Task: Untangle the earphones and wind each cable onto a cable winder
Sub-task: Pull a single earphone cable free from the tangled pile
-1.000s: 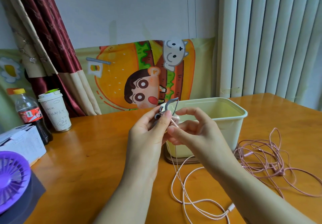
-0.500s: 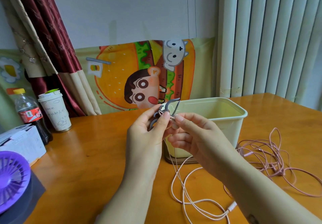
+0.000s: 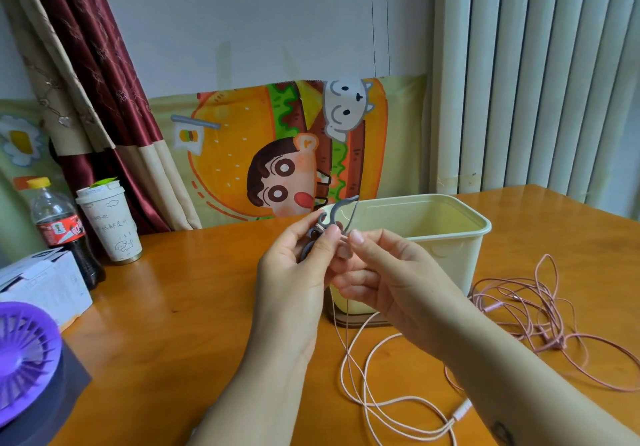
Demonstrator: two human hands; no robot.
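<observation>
left hand (image 3: 294, 272) pinches the grey cable winder (image 3: 333, 215) between thumb and forefinger, held up above the table (image 3: 173, 324) in front of the cream tub (image 3: 450, 234), probably so the slack hangs free and doesn't snag. right hand (image 3: 391, 282) has thumb and forefinger tips pinched on the pale cable (image 3: 349, 369) right at the winder, other fingers loosely curled below; looks like it's guiding a turn round the winder's waist. a few wraps seem to be on, can't count them. rest of that cable drops from the hands and lies in loose loops on the table, white plug (image 3: 462, 409) near the right forearm, so most of the length is not yet wound. second earphones (image 3: 530, 310), darker pink, sit in a tangled heap right of the tub, touched by neither hand. judgement: early in the task, first cable mid-wind, heap not yet untangled, no second winder in view.
</observation>
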